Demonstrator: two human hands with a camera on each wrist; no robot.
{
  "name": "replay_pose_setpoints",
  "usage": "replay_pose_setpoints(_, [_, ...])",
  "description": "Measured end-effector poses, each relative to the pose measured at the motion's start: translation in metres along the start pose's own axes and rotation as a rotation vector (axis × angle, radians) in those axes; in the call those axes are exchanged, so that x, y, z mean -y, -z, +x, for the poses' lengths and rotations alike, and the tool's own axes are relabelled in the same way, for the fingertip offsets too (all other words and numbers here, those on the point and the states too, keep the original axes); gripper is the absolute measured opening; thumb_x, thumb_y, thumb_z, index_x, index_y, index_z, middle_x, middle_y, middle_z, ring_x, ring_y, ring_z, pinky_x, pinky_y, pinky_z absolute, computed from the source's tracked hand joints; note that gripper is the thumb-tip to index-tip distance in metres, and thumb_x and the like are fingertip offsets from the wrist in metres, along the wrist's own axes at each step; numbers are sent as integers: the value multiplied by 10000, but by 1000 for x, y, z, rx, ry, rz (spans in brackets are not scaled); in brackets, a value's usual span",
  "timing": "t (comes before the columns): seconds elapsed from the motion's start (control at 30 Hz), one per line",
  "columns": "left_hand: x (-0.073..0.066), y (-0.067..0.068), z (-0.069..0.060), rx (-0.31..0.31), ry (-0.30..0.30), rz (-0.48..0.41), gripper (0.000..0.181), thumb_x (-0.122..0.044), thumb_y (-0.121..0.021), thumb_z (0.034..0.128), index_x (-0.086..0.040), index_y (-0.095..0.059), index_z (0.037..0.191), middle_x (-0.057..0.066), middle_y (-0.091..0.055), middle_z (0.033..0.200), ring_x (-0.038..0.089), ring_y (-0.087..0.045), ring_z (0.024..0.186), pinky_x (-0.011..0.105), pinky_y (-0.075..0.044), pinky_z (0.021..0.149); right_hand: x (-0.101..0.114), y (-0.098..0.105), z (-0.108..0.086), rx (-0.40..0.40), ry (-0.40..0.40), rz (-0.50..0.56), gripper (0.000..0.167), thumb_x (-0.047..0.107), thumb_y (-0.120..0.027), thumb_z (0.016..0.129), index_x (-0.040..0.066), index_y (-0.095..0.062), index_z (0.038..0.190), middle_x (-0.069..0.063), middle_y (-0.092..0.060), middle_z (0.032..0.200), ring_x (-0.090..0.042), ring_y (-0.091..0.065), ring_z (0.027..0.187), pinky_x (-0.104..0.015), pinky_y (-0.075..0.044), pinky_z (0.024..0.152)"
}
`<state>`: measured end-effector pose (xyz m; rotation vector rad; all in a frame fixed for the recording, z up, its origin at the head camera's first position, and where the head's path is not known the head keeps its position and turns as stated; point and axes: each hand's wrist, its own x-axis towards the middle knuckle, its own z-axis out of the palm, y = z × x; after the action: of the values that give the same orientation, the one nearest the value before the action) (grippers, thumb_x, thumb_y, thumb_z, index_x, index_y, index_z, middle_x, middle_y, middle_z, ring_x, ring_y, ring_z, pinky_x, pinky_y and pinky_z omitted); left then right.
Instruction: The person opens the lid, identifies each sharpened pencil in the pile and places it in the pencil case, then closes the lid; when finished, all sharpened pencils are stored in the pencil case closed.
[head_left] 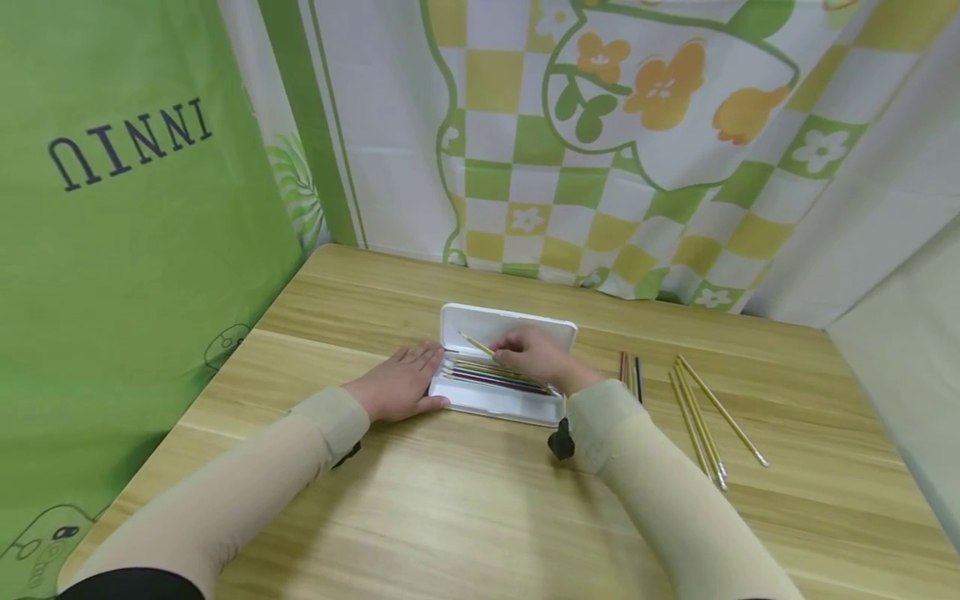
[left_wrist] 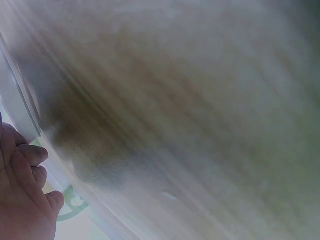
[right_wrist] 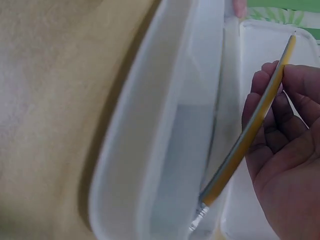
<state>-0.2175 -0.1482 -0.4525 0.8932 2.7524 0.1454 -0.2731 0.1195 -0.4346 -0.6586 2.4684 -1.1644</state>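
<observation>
A white pencil case (head_left: 495, 403) lies on the table with its lid (head_left: 517, 320) raised at the back. Several coloured pencils (head_left: 495, 377) lie side by side inside it. My right hand (head_left: 534, 357) pinches a yellow pencil (right_wrist: 257, 120) between thumb and fingers, over the case. In the right wrist view its tip points up and its metal-banded end slants down toward the tray. My left hand (head_left: 397, 385) rests at the case's left end, fingers extended and thumb by the front corner. The left wrist view shows part of that hand (left_wrist: 25, 185) beside the case edge.
Several yellow pencils (head_left: 697, 421) with erasers lie on the table (head_left: 450, 508) to the right. Between them and the case are a few darker pencils (head_left: 638, 379), partly behind my right forearm. A patterned curtain (head_left: 555, 179) hangs behind the table; green fabric (head_left: 135, 275) hangs at left.
</observation>
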Motion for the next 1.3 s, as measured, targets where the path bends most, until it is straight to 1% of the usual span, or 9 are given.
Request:
replay_pose_setpoints(0.1, [0,-1,1,5,4,0,867,-514,-494,1072,125,-209,1584,286,-212,1653,410,-162,1547,577,-155,1238,-5,-5,2,15,20,-6,189,79,-654,984,-25,-745,1113,-64,-741,999,-152,-620,907,-320,-513,856])
replay_pose_setpoints(0.2, [0,-1,2,12,9,4,869,-518,-487,1073,119,-198,1589,280,-201,1658,403,-150,1550,569,-143,1242,-6,-8,4,37,58,-56,173,45,-655,975,-35,-746,1098,-74,-749,991,-152,-637,916,-328,-523,881])
replay_pose_setpoints(0.33, [1,-1,2,16,9,3,871,-518,-485,1073,121,-193,1588,283,-196,1658,405,-145,1550,568,-135,1243,-5,-12,4,47,71,-144,142,21,-661,959,-14,-754,1061,-69,-750,983,-165,-657,936,-352,-536,909])
replay_pose_setpoints(0.57, [2,-2,2,9,11,8,884,-535,-483,1069,120,-195,1588,281,-198,1657,404,-156,1549,568,-140,1242,-1,-21,2,16,117,-298,51,-6,-709,894,22,-741,923,-41,-723,867,-144,-644,826,-327,-553,818])
replay_pose_setpoints(0.77, [1,-1,1,11,10,2,877,-524,-491,1069,123,-203,1586,284,-201,1656,409,-156,1548,571,-140,1241,-1,-26,-1,-4,137,-359,73,-13,-712,876,59,-710,867,-7,-674,815,-129,-592,776,-310,-531,774])
replay_pose_setpoints(0.93, [0,0,1,15,10,-6,880,-524,-493,1069,123,-197,1587,285,-194,1656,411,-151,1548,570,-131,1242,-1,-27,-2,-11,141,-384,83,-4,-710,879,75,-697,855,7,-649,795,-131,-570,760,-312,-516,757])
replay_pose_setpoints(1.1, [0,0,0,18,8,-8,878,-521,-490,1071,123,-191,1587,286,-184,1658,411,-144,1549,568,-124,1244,-1,-24,-5,-25,119,-349,62,3,-704,870,66,-701,869,1,-658,809,-136,-586,772,-319,-527,766])
replay_pose_setpoints(1.3, [1,-1,1,21,8,-2,876,-520,-487,1072,122,-188,1589,282,-181,1660,407,-139,1551,563,-124,1245,-3,-17,-12,-57,127,-324,41,17,-697,877,55,-703,864,-12,-672,810,-147,-610,775,-330,-543,765])
